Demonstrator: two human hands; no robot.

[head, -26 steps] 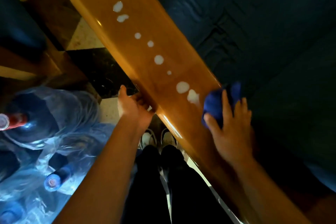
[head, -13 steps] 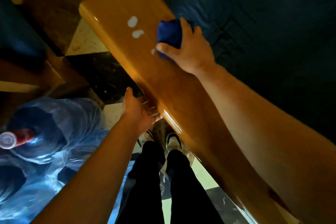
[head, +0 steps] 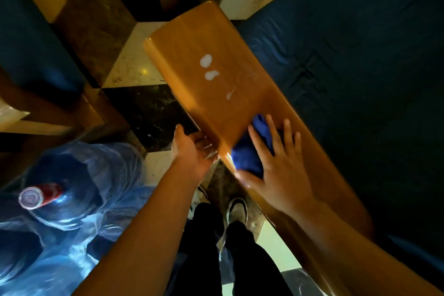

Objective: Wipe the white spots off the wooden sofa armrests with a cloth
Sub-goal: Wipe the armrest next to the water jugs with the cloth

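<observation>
Wooden armrest (head: pixel 242 94), two white spots (head: pixel 208 68) and a faint smear near its far end. Right hand (head: pixel 281 170) flat, fingers spread, pressing blue cloth (head: pixel 249 151) onto it. Left hand (head: pixel 192 149) curled loosely at its outer edge, empty.

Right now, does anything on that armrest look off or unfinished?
Yes: two white spots and a thin white streak remain on the wooden armrest, beyond the blue cloth under the right hand.
</observation>
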